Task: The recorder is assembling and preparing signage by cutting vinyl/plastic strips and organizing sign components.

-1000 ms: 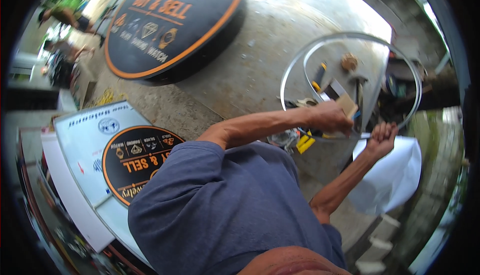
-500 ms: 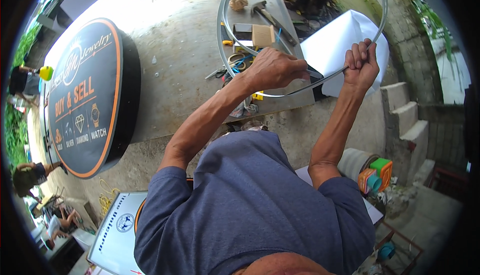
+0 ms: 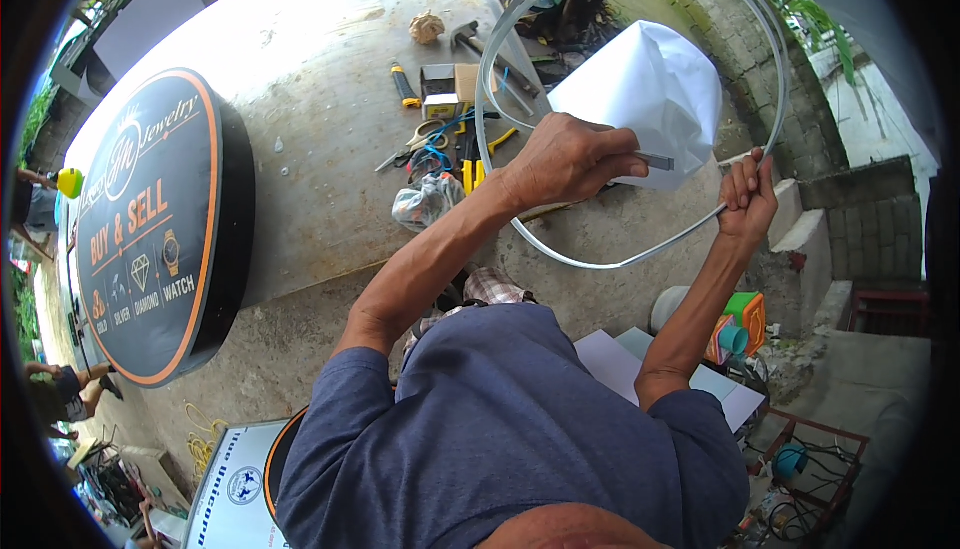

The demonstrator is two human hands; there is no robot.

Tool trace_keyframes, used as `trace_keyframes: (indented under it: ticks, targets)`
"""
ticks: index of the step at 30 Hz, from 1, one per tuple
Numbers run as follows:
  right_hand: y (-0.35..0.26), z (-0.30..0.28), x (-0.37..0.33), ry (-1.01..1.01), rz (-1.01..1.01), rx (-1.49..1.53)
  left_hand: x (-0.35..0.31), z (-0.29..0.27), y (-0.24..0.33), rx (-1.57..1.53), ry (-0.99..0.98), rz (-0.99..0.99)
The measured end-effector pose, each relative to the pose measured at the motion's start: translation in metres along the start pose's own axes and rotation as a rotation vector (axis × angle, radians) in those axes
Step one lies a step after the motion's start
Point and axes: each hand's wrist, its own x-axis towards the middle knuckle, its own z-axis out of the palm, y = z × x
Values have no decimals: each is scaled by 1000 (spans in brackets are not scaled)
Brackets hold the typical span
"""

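Observation:
My right hand [image 3: 748, 196] is closed around a coil of thin whitish strip [image 3: 622, 265], which stands up in wide loops beyond the table edge. My left hand [image 3: 580, 157] is closed in a pinch, with a short flat grey piece [image 3: 656, 161] sticking out past its fingertips. Whether this piece is the strip's own end I cannot tell. One loop of the strip runs behind the left hand. Through the coil shows a folded white sheet [image 3: 655, 89], just beyond the left fingers.
On the metal-topped table [image 3: 330, 69] lie a hammer [image 3: 466, 37], a yellow-black cutter knife [image 3: 405, 87], scissors [image 3: 427, 136], a small open box [image 3: 440, 107] and a plastic bag [image 3: 428, 201]. A round black sign [image 3: 150, 204] stands at left. Concrete steps [image 3: 805, 234] rise at right.
My right hand has moved right and slightly down, the coil spreading wider with it. My left hand has moved right, and the grey piece at its fingertips shows more plainly. The view has shifted.

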Motion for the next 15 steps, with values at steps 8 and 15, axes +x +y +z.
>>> trace_keyframes:
  ticks: [8, 15]
  targets:
    - [-150, -62, -28, -35, -116, -99, 53, 91, 14, -263, -76, 156]
    - [-270, -130, -45, -55, -116, -47, 90, 242, -4, -401, -320, 163]
